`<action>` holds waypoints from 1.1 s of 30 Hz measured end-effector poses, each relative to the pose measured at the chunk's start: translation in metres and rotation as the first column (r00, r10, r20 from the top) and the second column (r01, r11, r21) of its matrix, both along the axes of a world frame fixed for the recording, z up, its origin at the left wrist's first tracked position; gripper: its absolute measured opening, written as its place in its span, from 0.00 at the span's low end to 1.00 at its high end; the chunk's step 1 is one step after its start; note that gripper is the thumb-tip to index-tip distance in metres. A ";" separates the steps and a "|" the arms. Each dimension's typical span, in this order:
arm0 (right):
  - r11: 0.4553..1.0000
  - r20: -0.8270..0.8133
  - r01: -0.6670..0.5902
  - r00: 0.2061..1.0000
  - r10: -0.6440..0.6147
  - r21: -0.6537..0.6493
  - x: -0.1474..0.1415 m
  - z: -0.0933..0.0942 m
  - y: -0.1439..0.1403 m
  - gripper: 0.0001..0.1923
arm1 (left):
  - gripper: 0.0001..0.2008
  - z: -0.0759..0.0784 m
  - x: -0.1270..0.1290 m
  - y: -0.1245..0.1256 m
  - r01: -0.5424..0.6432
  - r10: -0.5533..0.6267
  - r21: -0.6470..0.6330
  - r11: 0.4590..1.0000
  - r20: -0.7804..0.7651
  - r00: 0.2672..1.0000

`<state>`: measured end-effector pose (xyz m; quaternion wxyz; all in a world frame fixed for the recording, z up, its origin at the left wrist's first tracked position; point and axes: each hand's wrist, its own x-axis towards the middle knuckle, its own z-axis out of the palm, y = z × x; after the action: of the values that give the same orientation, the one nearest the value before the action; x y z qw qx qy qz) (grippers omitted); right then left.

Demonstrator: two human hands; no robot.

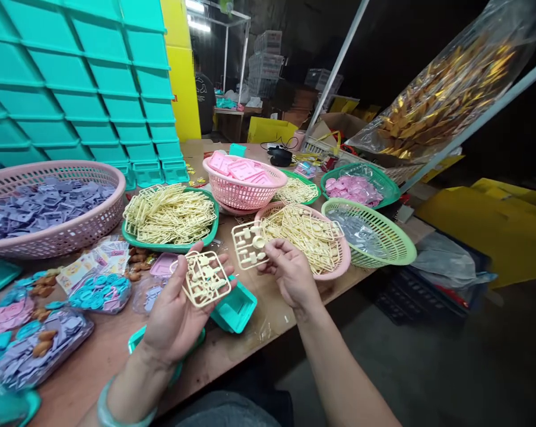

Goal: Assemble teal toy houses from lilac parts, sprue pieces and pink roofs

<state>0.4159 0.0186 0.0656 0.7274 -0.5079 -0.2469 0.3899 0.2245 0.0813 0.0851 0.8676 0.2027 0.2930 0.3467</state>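
Observation:
My left hand (178, 317) holds a cream plastic sprue frame of small molded parts (205, 279), its thumb resting on the frame's left edge. In my right hand (289, 273), a second cream sprue frame (250, 244) is pinched between thumb and fingers, with a round piece showing near its middle. The two frames are apart. Just behind the right hand is a pink basket (345, 261) heaped with more cream sprues (303, 234). A teal plastic box (236, 305) lies on the table between my hands, and another teal box (136, 338) is partly hidden below my left hand.
A green basket (170, 243) of cream sprues and a large pink basket (72, 237) of purple pieces stand left. Stacked teal boxes (85, 77) rise behind. Pink-piece baskets and a light green basket (392, 249) of clear packets sit right. Filled bags (45, 347) lie front left.

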 end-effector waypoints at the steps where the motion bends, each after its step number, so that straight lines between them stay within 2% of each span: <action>1: 0.999 -0.040 -0.045 0.998 0.045 -0.002 -0.013 0.000 -0.001 0.23 | 0.23 -0.001 -0.004 0.001 -0.021 0.021 -0.005 1.000 0.012 1.000; 4: 0.981 -0.122 -0.195 0.974 0.191 -0.017 -0.046 -0.003 -0.004 0.22 | 0.22 -0.003 -0.017 0.003 -0.113 0.112 0.007 0.994 0.049 0.992; 6: 0.968 -0.121 -0.249 0.962 0.244 -0.027 -0.064 -0.006 -0.003 0.20 | 0.25 -0.004 -0.026 0.003 -0.162 0.160 0.015 0.987 0.077 0.984; 10: 0.974 -0.101 -0.226 0.970 0.222 -0.031 -0.084 -0.011 0.002 0.21 | 0.33 -0.003 -0.042 0.001 -0.221 0.222 -0.019 0.975 0.107 0.969; 15: 0.959 0.025 -0.276 0.960 0.278 -0.067 -0.103 -0.008 0.008 0.21 | 0.29 -0.005 -0.049 -0.005 -0.287 0.285 -0.002 0.958 0.128 0.950; 17: 0.965 0.097 -0.248 0.962 0.256 -0.086 -0.113 -0.008 0.009 0.21 | 0.28 -0.007 -0.049 -0.008 -0.319 0.313 0.033 0.947 0.130 0.941; 20: 0.978 0.170 -0.181 0.965 0.198 -0.107 -0.125 -0.011 0.013 0.20 | 0.33 -0.012 -0.051 -0.009 -0.348 0.334 0.094 0.933 0.136 0.933; 22: 0.980 0.175 -0.171 0.967 0.187 -0.104 -0.129 -0.014 0.015 0.20 | 0.33 -0.015 -0.054 -0.007 -0.354 0.341 0.107 0.929 0.124 0.932; 25: 0.976 0.087 -0.204 0.974 0.210 -0.071 -0.135 -0.019 0.016 0.18 | 0.30 -0.017 -0.059 -0.006 -0.389 0.384 0.080 0.918 0.073 0.920; 27: 0.967 0.054 -0.245 0.967 0.249 -0.069 -0.141 -0.020 0.015 0.17 | 0.33 -0.018 -0.064 -0.010 -0.408 0.406 0.098 0.908 0.042 0.913; 28: 0.960 0.096 -0.267 0.957 0.274 -0.080 -0.145 -0.020 0.013 0.16 | 0.34 -0.018 -0.067 -0.013 -0.397 0.397 0.131 0.909 0.023 0.917; 30: 0.950 0.344 -0.297 0.886 0.312 -0.095 -0.152 -0.020 0.008 0.13 | 0.36 -0.018 -0.077 -0.021 -0.347 0.361 0.215 0.913 -0.031 0.932; 31: 0.949 0.516 -0.303 0.801 0.303 -0.086 -0.153 -0.019 0.006 0.12 | 0.35 -0.018 -0.084 -0.025 -0.320 0.344 0.243 0.916 -0.062 0.937; 33: 0.960 0.812 -0.273 0.546 0.206 -0.060 -0.149 -0.022 0.002 0.08 | 0.32 -0.021 -0.102 -0.030 -0.301 0.343 0.269 0.915 -0.128 0.930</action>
<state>0.2672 0.0208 0.0439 0.4916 -0.5638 -0.6327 0.2007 0.1227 0.0513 0.0644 0.7379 0.2864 0.3515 0.4998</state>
